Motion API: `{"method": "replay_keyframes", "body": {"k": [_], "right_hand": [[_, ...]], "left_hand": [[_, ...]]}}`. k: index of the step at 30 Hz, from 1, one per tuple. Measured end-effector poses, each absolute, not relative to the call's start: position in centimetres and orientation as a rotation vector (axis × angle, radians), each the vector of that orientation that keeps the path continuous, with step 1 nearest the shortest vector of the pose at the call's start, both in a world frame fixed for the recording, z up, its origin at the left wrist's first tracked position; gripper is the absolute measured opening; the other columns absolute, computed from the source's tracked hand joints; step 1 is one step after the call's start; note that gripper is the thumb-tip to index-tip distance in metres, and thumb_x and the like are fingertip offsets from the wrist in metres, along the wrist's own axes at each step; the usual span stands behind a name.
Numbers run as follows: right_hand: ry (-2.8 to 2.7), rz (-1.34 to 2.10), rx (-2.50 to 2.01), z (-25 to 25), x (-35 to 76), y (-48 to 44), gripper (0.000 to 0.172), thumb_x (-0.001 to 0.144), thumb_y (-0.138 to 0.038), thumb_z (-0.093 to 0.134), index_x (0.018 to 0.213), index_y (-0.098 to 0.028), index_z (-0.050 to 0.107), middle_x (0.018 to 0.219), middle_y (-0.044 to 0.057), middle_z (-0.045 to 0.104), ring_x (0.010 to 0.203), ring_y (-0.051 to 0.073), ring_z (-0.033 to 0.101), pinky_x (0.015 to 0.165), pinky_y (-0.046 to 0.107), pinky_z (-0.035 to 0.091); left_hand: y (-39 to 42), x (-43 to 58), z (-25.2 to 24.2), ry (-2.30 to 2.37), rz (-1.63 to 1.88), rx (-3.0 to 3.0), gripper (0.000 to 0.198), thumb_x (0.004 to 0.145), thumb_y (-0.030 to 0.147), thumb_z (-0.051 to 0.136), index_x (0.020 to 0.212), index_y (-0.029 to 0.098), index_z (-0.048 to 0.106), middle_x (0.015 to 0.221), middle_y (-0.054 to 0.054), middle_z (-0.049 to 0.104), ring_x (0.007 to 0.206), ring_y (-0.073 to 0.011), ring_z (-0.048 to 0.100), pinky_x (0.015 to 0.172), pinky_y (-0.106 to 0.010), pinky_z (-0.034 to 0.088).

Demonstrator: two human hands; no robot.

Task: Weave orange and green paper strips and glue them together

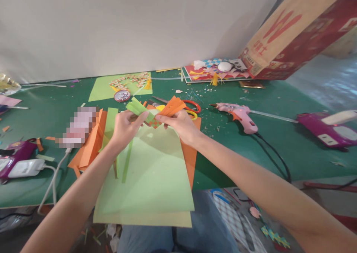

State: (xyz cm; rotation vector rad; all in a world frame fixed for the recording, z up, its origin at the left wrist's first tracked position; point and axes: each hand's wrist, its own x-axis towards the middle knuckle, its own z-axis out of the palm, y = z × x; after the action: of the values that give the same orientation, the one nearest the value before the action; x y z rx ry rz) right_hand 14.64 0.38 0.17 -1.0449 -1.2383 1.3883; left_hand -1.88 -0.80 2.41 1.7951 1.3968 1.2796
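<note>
Between my two hands is a small weave of green and orange paper strips (154, 123), checkered where the strips cross. My left hand (128, 128) pinches the bundle of green strips (135, 106), which fans out up and to the left. The fingers of my right hand (181, 123) are closed on the orange strips (174, 106), fanning up and to the right. Under the weave lie light green paper sheets (150, 171), overhanging the table's front edge. Behind my right hand, red-handled scissors (193, 105) and a yellow handle (193, 114) show in part.
A pink glue gun (240, 115) lies on the green table (223, 156) at right, its cord hanging over the front edge. Purple power strips (326, 128) sit at both sides. Folded orange paper (93, 145) is left, a paper bag (292, 33) back right, a bead dish (122, 95) behind.
</note>
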Motion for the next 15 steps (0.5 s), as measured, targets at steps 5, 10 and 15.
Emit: {"method": "replay_keyframes", "body": {"k": [5, 10, 15], "right_hand": [[-1.244, 1.399, -1.021, 0.07, 14.58, 0.38, 0.020, 0.058, -0.035, 0.076, 0.065, -0.017, 0.069, 0.067, 0.002, 0.066, 0.059, 0.010, 0.052, 0.055, 0.027, 0.042], [-1.219, 1.371, -1.017, 0.15, 14.53, 0.34, 0.022, 0.056, -0.035, 0.077, 0.062, -0.017, 0.067, 0.064, 0.001, 0.064, 0.057, 0.010, 0.050, 0.054, 0.027, 0.042], [-1.232, 1.347, -1.033, 0.20, 14.56, 0.24, 0.022, 0.056, -0.035, 0.077, 0.063, -0.017, 0.067, 0.064, 0.001, 0.063, 0.057, 0.010, 0.050, 0.054, 0.027, 0.041]], "left_hand": [[-0.86, -1.77, 2.40, 1.363, 1.252, 1.785, 0.026, 0.072, 0.036, 0.066, 0.055, 0.017, 0.062, 0.052, -0.001, 0.063, 0.049, -0.0130, 0.060, 0.047, -0.021, 0.047], [-0.87, -1.71, 2.44, 1.324, 1.237, 1.755, 0.018, 0.070, 0.031, 0.068, 0.059, 0.018, 0.064, 0.053, -0.001, 0.062, 0.052, -0.0144, 0.061, 0.052, -0.023, 0.050], [-1.00, -1.48, 2.83, 1.321, 1.216, 1.682, 0.017, 0.069, 0.028, 0.067, 0.056, 0.018, 0.062, 0.050, 0.000, 0.059, 0.053, -0.0144, 0.060, 0.051, -0.022, 0.050]]}}
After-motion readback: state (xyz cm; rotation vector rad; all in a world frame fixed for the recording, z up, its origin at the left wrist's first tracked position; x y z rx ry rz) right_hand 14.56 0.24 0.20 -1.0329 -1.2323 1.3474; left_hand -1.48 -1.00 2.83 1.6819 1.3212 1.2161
